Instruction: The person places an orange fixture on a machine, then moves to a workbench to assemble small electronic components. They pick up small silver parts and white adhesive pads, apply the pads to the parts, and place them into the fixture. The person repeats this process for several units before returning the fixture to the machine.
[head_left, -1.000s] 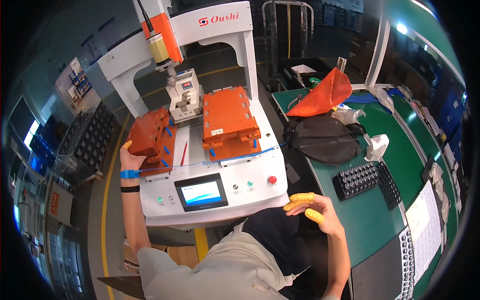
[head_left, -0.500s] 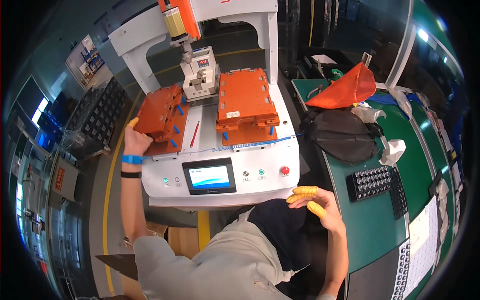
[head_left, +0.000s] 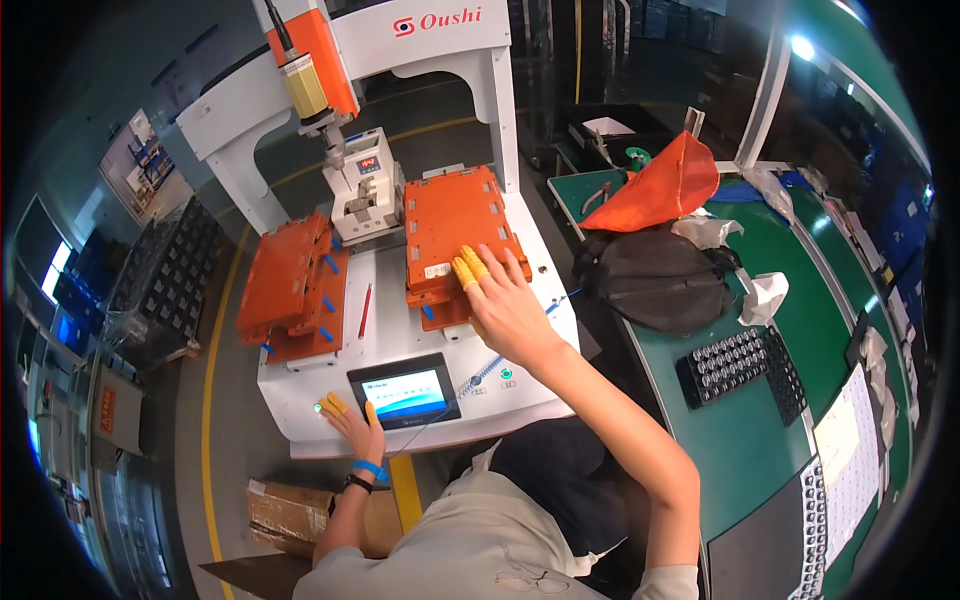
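My right hand (head_left: 505, 305) reaches across the white machine (head_left: 300, 400). Its outstretched fingers, some in yellow finger cots, lie against the front edge of the right orange fixture (head_left: 455, 225). My left hand (head_left: 352, 430) is at the machine's front panel, fingers spread, with yellow cots on them. Its fingertips are beside a green-lit button (head_left: 318, 408), left of the touchscreen (head_left: 405, 390); whether they touch it I cannot tell. The left orange fixture (head_left: 285, 275) stands on blue pegs above an orange base. Neither hand holds anything.
A screwdriver head (head_left: 305, 88) hangs above a white screw feeder (head_left: 365, 190). Between the fixtures lies a red pen-like stick (head_left: 365, 310). On the green bench at right are a black bag (head_left: 655, 280), an orange-red cloth (head_left: 665, 185) and a black parts tray (head_left: 725, 368).
My left hand has come off the left fixture down to the front panel. The right hand has moved from near my lap onto the right fixture. The view has shifted.
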